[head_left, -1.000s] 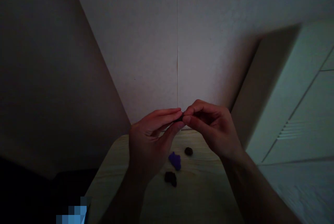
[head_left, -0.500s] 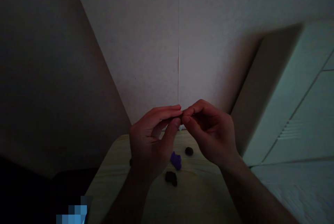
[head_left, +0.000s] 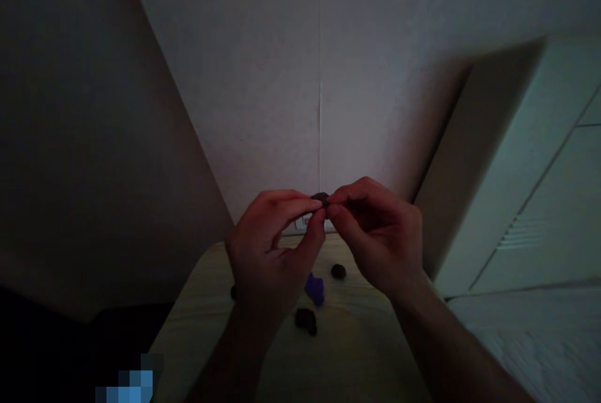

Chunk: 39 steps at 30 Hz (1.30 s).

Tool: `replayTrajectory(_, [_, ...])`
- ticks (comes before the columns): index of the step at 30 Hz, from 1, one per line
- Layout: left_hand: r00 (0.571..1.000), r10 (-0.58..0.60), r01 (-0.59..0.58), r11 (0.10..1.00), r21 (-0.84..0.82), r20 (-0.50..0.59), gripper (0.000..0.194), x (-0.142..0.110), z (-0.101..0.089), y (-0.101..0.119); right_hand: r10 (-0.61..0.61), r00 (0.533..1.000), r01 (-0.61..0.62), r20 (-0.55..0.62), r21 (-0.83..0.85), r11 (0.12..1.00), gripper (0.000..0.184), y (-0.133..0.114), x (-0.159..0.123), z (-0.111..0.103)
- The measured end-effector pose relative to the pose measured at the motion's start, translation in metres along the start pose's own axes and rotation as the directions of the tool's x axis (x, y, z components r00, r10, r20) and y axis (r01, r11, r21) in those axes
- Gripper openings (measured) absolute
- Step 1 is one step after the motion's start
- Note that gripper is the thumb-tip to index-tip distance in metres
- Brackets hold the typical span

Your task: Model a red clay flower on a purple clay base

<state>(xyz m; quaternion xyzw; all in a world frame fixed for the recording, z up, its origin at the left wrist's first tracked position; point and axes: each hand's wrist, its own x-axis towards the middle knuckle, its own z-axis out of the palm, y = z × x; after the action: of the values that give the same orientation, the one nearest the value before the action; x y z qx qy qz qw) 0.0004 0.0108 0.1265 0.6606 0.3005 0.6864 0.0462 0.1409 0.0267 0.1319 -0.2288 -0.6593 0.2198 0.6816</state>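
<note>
Above the far end of the table, a small dark lump of modelling clay (head_left: 321,197) is pinched between the fingertips of both hands. My left hand (head_left: 270,243) grips it with the thumb below and the fingers above. From the other side, my right hand (head_left: 387,237) pinches its edge between thumb and index finger. Below them on the tabletop lie a purple lump of clay (head_left: 315,289), a round dark lump (head_left: 339,271) and an uneven dark lump (head_left: 306,320). One more dark piece (head_left: 233,293) shows partly behind my left wrist.
The light wooden table (head_left: 361,340) has rounded corners and stands close to a pale wall (head_left: 263,77). A white cabinet (head_left: 539,203) is on the right. Low on the wall, a white socket (head_left: 300,223) is partly hidden by my hands. The scene is dim.
The dark clay between my fingers now shows more above the fingertips. My left fingers have drawn back and bent a little, while my right hand stays nearly in place.
</note>
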Motion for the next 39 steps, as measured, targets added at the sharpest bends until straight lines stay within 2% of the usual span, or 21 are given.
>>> replayTrajectory(3, [0.998,0.066,-0.065,0.988,0.141,0.002,0.021,-0.002,-0.001,-0.003,-0.046,0.999,0.048,0.025,-0.105,0.993,0.012,0.001,-0.002,0.000])
replayTrajectory(6, [0.994,0.106,-0.102,0.974,0.204,-0.007,0.020,-0.003,-0.001,-0.004,-0.072,0.996,0.082,0.062,-0.185,0.979,0.009,0.002,-0.005,0.001])
replayTrajectory(10, [0.995,0.089,-0.083,0.987,0.137,-0.039,0.018,-0.004,0.001,-0.004,-0.098,0.992,0.113,0.077,-0.228,0.967,0.007,-0.001,-0.006,0.003])
replayTrajectory(13, [0.997,0.042,-0.041,0.999,0.027,-0.065,0.017,-0.002,0.003,-0.003,-0.099,0.993,0.113,0.070,-0.228,0.967,0.008,-0.002,-0.006,0.004])
replayTrajectory(18, [0.986,-0.146,0.129,0.975,-0.179,-0.081,0.015,0.001,0.007,0.003,-0.067,0.997,0.069,0.028,-0.110,0.992,0.007,0.005,-0.009,0.007])
replayTrajectory(23, [0.959,-0.271,0.241,0.935,-0.260,-0.084,0.017,0.002,0.008,0.006,-0.013,1.000,0.013,0.005,0.001,1.000,0.010,0.012,-0.011,0.010])
replayTrajectory(27, [0.945,-0.318,0.282,0.906,-0.317,-0.069,0.017,0.001,0.007,0.005,0.052,0.999,-0.051,-0.006,0.120,0.991,0.014,0.007,-0.010,0.012])
replayTrajectory(30, [0.940,-0.335,0.289,0.884,-0.367,-0.069,0.014,0.001,0.007,0.002,0.106,0.994,-0.110,0.032,0.192,0.975,0.019,0.001,-0.009,0.012])
replayTrajectory(34, [0.938,-0.338,0.281,0.874,-0.397,-0.079,0.015,0.000,0.008,0.001,0.125,0.988,-0.142,0.091,0.216,0.966,0.027,-0.002,-0.007,0.012])
replayTrajectory(39, [0.954,-0.293,0.236,0.867,-0.438,-0.065,0.017,0.000,0.008,0.003,0.127,0.988,-0.143,0.084,0.231,0.962,0.024,-0.001,-0.006,0.012])
